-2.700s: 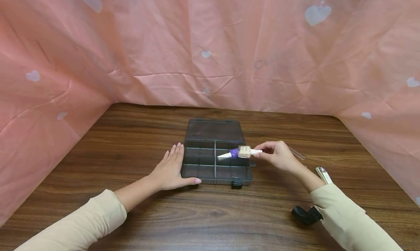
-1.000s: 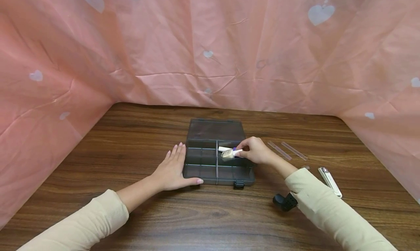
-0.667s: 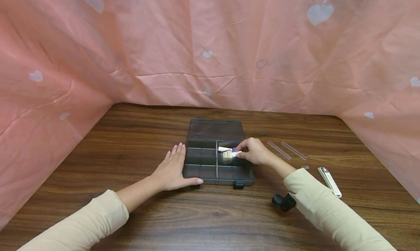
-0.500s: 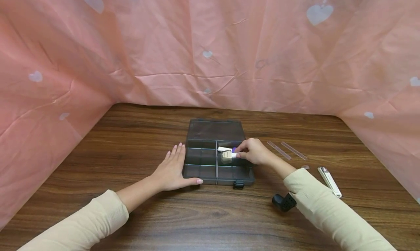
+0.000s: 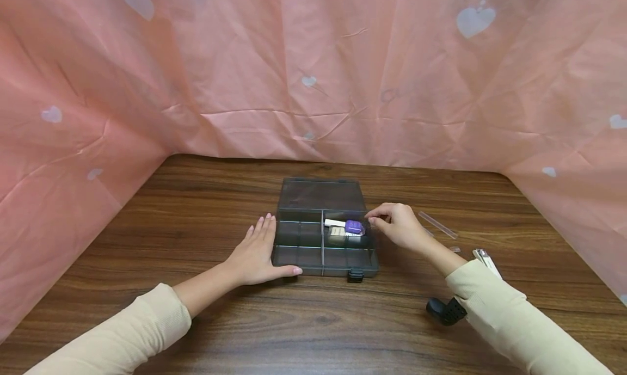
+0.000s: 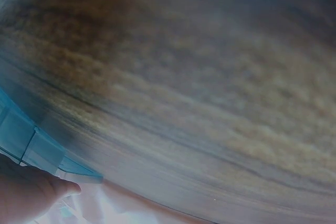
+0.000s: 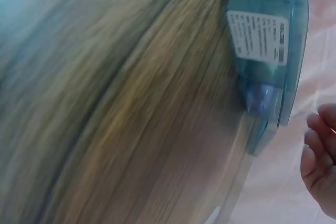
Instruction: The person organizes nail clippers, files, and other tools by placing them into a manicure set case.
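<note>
A dark translucent divided box (image 5: 299,255) lies with its lid (image 5: 320,194) folded back. Its back right compartment holds a purple nail polish bottle (image 5: 354,227) with a white cap, lying beside a cream nail polish bottle (image 5: 337,232). My left hand (image 5: 251,255) rests at the box's left side, fingers straight and thumb along the front edge. Just off the right side hovers my right hand (image 5: 403,228), its fingers loosely bent with nothing between them. The right wrist view shows those fingers (image 7: 310,162) apart from the box wall, which bears a white label (image 7: 261,36).
Right of the box lie a clear strip (image 5: 438,225), a small clear piece (image 5: 455,250) and a nail clipper (image 5: 486,260) partly behind the right sleeve. A black wrist camera (image 5: 446,311) hangs under that sleeve. Pink heart-print cloth (image 5: 313,119) encloses the wooden table (image 5: 294,320).
My right hand has brought the two nail polish bottles down into the back right compartment, let go of them and drawn back to the right. My left hand has stayed put.
</note>
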A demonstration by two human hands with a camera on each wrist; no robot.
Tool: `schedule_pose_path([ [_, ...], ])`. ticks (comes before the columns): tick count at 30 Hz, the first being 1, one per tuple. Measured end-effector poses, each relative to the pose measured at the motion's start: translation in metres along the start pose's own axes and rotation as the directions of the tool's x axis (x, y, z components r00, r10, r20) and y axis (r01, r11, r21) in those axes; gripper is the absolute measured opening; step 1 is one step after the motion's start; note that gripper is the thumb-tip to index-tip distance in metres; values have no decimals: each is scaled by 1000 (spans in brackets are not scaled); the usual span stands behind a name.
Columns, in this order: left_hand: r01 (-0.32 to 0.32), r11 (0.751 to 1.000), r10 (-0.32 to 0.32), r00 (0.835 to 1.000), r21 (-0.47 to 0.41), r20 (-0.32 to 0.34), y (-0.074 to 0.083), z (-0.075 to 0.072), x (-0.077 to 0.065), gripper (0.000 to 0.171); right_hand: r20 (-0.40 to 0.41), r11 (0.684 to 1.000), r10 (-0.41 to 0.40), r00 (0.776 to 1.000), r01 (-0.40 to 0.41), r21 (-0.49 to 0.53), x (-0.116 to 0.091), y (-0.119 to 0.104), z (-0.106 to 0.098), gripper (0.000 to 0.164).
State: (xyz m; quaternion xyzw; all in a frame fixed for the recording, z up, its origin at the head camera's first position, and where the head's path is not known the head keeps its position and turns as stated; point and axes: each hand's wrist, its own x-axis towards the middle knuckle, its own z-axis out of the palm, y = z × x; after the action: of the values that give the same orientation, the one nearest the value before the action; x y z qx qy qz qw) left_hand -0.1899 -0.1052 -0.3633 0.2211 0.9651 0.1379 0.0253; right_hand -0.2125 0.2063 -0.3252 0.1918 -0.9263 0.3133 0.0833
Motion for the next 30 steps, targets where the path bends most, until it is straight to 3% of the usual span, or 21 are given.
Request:
schedule_pose_path([
  [5, 1, 1000, -1, 1000, 0, -6, -2, 0, 0, 121, -117, 999, -13, 993, 9, -40, -9, 7, -6, 11],
  [15, 4, 1000, -4, 1000, 0, -5, -2, 0, 0, 121, -218, 994, -52, 975, 29, -106, -27, 16, -13, 10],
  [30, -15, 1000, 15, 999, 16, -28, -6, 2, 1, 121, -261, 988, -80, 962, 42, -146, -53, 30, -17, 13],
])
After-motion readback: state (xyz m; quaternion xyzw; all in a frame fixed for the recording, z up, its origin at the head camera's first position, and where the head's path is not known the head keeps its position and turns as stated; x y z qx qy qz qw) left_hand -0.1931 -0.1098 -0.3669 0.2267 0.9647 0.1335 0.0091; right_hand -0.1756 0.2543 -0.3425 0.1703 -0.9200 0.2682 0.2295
